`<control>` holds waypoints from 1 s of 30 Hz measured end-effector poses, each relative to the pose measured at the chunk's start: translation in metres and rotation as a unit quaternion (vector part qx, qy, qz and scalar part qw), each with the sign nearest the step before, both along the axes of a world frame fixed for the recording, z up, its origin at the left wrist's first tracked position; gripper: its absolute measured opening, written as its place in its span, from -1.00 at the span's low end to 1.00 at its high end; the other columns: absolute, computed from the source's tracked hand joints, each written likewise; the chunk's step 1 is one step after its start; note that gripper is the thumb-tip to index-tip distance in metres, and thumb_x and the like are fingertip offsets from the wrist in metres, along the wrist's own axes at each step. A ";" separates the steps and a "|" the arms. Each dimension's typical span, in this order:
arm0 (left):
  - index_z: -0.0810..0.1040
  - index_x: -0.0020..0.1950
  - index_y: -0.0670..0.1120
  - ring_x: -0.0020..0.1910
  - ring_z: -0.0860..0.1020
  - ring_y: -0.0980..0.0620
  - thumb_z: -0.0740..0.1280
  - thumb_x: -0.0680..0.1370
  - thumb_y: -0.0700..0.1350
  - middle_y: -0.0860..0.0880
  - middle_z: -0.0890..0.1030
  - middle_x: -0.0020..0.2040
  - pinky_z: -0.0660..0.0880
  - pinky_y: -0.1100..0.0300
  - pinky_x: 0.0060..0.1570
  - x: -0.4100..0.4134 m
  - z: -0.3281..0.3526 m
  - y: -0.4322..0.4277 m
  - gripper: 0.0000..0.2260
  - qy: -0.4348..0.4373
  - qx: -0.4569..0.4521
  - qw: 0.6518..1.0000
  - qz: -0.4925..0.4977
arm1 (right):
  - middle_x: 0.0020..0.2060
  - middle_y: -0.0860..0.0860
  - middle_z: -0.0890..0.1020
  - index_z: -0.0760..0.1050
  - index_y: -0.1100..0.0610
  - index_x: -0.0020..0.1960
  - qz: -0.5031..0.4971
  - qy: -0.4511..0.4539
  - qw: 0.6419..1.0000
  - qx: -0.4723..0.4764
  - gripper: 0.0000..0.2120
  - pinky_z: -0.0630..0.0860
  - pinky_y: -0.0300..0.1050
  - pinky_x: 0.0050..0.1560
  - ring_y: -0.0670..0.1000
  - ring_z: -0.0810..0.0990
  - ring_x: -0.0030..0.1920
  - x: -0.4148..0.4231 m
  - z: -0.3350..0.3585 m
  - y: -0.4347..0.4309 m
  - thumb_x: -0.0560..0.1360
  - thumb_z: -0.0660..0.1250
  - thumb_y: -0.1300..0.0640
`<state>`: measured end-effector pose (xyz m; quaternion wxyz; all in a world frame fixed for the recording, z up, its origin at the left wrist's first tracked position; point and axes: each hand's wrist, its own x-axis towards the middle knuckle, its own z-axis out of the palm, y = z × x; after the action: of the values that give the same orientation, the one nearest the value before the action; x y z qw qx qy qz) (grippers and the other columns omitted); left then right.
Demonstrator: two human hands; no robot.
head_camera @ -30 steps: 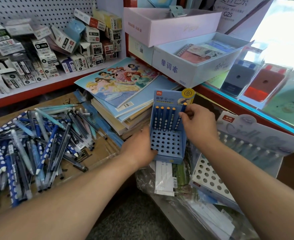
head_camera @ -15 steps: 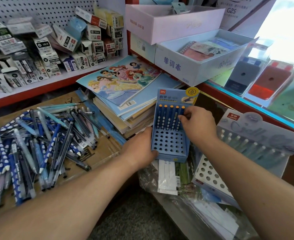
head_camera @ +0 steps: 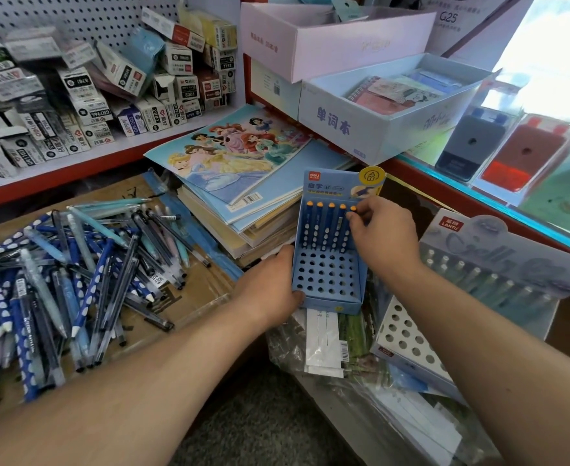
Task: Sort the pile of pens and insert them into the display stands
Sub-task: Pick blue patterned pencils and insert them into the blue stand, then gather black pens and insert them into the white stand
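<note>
right grip (head_camera: 384, 237) pinches the rightmost pen (head_camera: 346, 242) standing in the blue stand (head_camera: 330, 302).

L grip (head_camera: 270, 287) & R grip (head_camera: 382, 237) bare; forearms (head_camera: 125, 381) bare too.

One head-worn wide-angle view, facing forward and down from the person's own standpoint, close over the blue display stand (head_camera: 330, 301) at centre, pen pile (head_camera: 75, 274) at left, shelf boxes (head_camera: 88, 105) along the top edge
</note>
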<state>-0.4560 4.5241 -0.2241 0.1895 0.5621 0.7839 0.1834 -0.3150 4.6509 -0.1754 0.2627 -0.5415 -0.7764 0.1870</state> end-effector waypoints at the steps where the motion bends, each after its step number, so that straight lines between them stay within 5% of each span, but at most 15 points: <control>1: 0.26 0.46 0.07 0.18 0.58 -0.05 0.49 0.48 -0.03 -0.01 0.58 0.27 0.59 -0.07 0.09 0.000 0.000 0.000 -0.37 0.001 0.000 1.000 0.000 | -0.11 -0.01 0.65 0.59 0.04 0.10 -0.001 -0.001 1.000 -0.001 -0.87 0.48 -0.11 -0.15 -0.02 0.59 -0.12 0.000 0.000 0.001 0.62 0.34 0.01; 9: 0.31 0.45 0.03 0.17 0.58 -0.05 0.48 0.47 -0.02 -0.03 0.58 0.26 0.60 -0.05 0.08 0.000 0.004 -0.002 -0.40 -0.011 0.003 1.000 -0.002 | -0.04 -0.02 0.64 0.44 0.03 0.22 0.014 0.029 0.999 -0.006 -0.77 0.59 0.01 -0.03 0.02 0.62 -0.02 0.004 0.009 -0.011 0.60 0.36 0.04; 14: 0.35 0.49 -0.01 0.18 0.55 -0.04 0.46 0.51 0.00 -0.04 0.57 0.24 0.56 -0.01 0.15 -0.002 0.032 -0.014 -0.42 -0.005 0.063 0.997 0.040 | -0.20 -0.11 0.61 0.51 0.00 0.05 0.099 0.055 0.993 -0.035 -0.91 0.62 0.07 -0.05 -0.06 0.60 -0.15 -0.003 0.018 -0.035 0.58 0.36 0.03; 18: 0.47 0.37 -0.02 0.06 0.56 0.00 0.42 0.55 0.04 0.03 0.54 0.10 0.56 0.03 0.09 -0.024 0.067 -0.050 -0.58 -0.006 0.081 0.990 0.111 | -0.16 -0.17 0.59 0.55 0.05 0.11 0.237 0.068 0.967 -0.065 -0.87 0.59 -0.09 -0.04 -0.16 0.57 -0.14 -0.021 0.026 -0.067 0.57 0.37 0.09; 23: 0.49 0.31 -0.01 0.07 0.57 -0.01 0.38 0.59 0.07 -0.01 0.52 0.16 0.55 0.02 0.11 -0.063 0.100 -0.135 -0.67 0.023 0.017 0.981 0.194 | 0.00 -0.05 0.59 0.51 0.10 0.28 0.396 0.006 0.913 -0.102 -0.71 0.56 -0.04 0.11 -0.03 0.58 0.01 -0.049 0.034 -0.112 0.60 0.36 0.05; 30: 0.47 0.29 -0.03 0.03 0.59 -0.07 0.40 0.58 0.05 -0.04 0.56 0.12 0.53 0.04 0.05 -0.098 0.114 -0.231 -0.67 0.014 -0.015 0.952 0.305 | 0.00 -0.06 0.59 0.49 0.04 0.29 0.485 -0.052 0.865 -0.113 -0.69 0.58 0.02 0.10 -0.02 0.60 0.00 -0.094 0.033 -0.171 0.59 0.39 -0.01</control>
<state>-0.5540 4.2935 -0.1097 0.1220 0.2955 0.9234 0.2127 -0.4088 4.4804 -0.1426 0.0351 -0.1312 -0.9273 0.3488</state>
